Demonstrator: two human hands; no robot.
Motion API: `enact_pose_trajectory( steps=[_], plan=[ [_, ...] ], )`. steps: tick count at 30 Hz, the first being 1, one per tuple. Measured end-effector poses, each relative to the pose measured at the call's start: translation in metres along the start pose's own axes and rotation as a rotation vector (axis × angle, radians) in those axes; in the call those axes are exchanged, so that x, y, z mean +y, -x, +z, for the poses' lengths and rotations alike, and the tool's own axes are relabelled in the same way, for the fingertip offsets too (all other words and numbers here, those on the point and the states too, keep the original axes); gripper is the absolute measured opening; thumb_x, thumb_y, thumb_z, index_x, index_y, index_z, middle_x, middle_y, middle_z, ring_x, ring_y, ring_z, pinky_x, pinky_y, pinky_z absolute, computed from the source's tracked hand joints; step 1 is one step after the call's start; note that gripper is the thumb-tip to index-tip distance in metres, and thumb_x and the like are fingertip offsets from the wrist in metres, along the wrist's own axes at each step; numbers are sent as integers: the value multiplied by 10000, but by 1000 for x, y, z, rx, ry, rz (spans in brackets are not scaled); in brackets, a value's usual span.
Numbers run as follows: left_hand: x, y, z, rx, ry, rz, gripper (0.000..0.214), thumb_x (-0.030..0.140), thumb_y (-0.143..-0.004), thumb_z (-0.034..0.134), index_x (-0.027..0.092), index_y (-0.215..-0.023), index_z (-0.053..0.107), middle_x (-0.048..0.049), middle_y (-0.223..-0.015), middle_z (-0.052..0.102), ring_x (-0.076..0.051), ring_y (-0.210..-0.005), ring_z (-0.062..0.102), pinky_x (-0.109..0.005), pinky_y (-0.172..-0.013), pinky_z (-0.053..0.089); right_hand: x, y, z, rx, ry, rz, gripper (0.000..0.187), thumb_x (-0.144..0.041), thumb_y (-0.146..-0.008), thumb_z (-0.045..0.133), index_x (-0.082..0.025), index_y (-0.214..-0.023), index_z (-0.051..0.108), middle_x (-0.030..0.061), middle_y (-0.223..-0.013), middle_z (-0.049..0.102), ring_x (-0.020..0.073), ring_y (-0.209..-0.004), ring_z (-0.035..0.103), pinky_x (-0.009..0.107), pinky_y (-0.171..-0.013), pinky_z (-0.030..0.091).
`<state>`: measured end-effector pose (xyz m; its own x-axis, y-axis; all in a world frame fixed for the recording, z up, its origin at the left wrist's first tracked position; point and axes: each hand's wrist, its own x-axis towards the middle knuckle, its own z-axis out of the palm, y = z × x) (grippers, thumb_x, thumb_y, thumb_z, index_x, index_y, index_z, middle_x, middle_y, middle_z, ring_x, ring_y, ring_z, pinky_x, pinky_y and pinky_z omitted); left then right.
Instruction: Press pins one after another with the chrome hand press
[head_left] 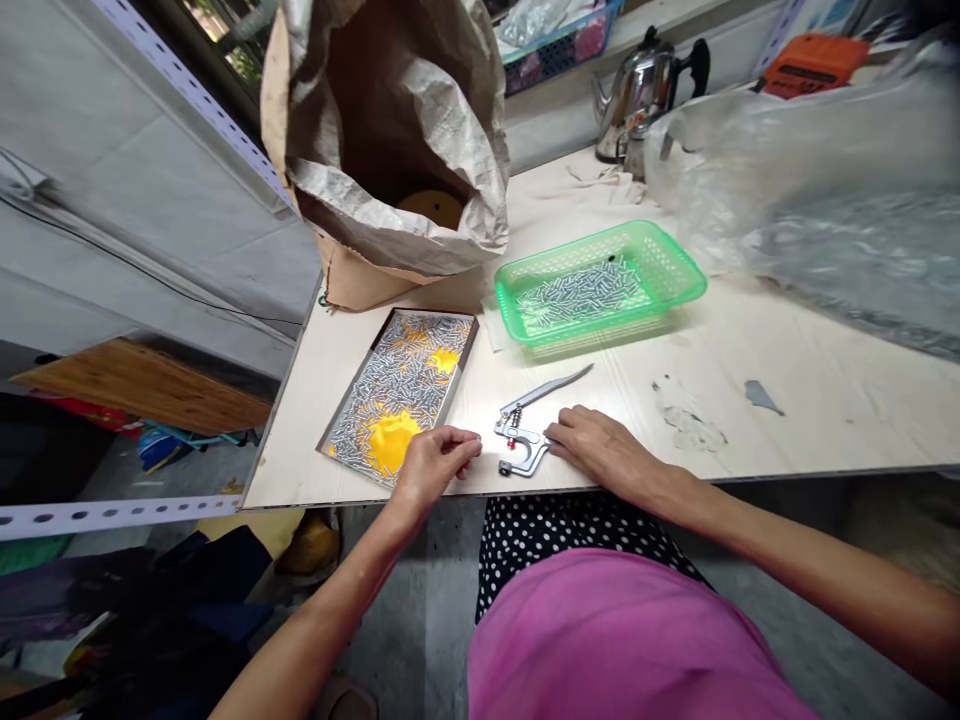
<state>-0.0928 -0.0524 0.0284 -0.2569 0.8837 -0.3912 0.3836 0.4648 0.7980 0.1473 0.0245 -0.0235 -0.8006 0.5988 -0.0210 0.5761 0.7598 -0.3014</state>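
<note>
Silver snap pliers (529,450) lie on the table near its front edge, their handles spread apart and pointing right. The fingers of my right hand (600,450) are closed on the lower handle. To the left of the pliers' jaws, my left hand (442,458) is pinched, thumb against fingers; whatever it may hold is too small to make out. Beside that hand is a shallow tray (466,352) with many small metal pieces (397,370) and a yellow patch (392,440) among them. A green plastic basket (675,290) farther back holds similar metal pieces (585,290).
A large open paper sack (472,200) stands at the back left, with a yellowish round thing inside. At the back right are a metal kettle (637,95), an orange box (814,65) and a bulky clear plastic bag (825,200). A grey scrap (761,396) lies on the right.
</note>
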Motion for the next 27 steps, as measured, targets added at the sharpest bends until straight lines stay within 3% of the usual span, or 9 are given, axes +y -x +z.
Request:
enact_pose_trajectory(
  steps=[3,6,14,23,25,27],
  plan=[
    [0,-8,29,-54,65,-82,298,402,-641,728,120,-733,705,3,-597,617,-84,-492,460,-211,-473,350,3,1,4,10,14,7,149,-248,-960,522,-176,-922,647,71,-906,609,189,-824,544,299,-691,355],
    [-4,-17,41,-76,43,-174,322,410,-603,763,112,-714,712,29,-529,561,-67,-464,383,-207,-451,264,6,2,12,29,14,15,126,-273,-951,543,-188,-940,635,63,-920,596,189,-819,532,298,-675,330],
    [3,-23,43,-165,-97,-221,325,435,-639,764,120,-645,682,66,-438,453,-52,-422,299,-221,-443,191,6,2,16,71,12,29,101,-268,-942,560,-197,-939,631,52,-912,586,192,-823,517,306,-663,303],
    [5,-32,38,-350,-165,-364,360,460,-627,782,146,-611,606,55,-424,492,-64,-373,398,-215,-405,198,7,7,10,61,-39,5,120,-280,-936,557,-192,-953,637,72,-952,589,195,-827,530,317,-687,359],
    [4,-31,38,-391,-153,-400,393,484,-597,797,146,-606,596,54,-436,509,-57,-364,390,-212,-398,194,12,7,2,72,-71,-28,254,-378,-893,620,-194,-1069,631,111,-1090,589,233,-937,538,345,-756,402],
    [3,-28,38,-400,-149,-421,417,503,-570,808,148,-600,590,56,-438,511,-51,-360,384,-207,-391,194,21,5,-6,96,-69,-42,603,-512,-791,705,-186,-1273,545,174,-1326,500,320,-1146,481,428,-886,412]
  ],
)
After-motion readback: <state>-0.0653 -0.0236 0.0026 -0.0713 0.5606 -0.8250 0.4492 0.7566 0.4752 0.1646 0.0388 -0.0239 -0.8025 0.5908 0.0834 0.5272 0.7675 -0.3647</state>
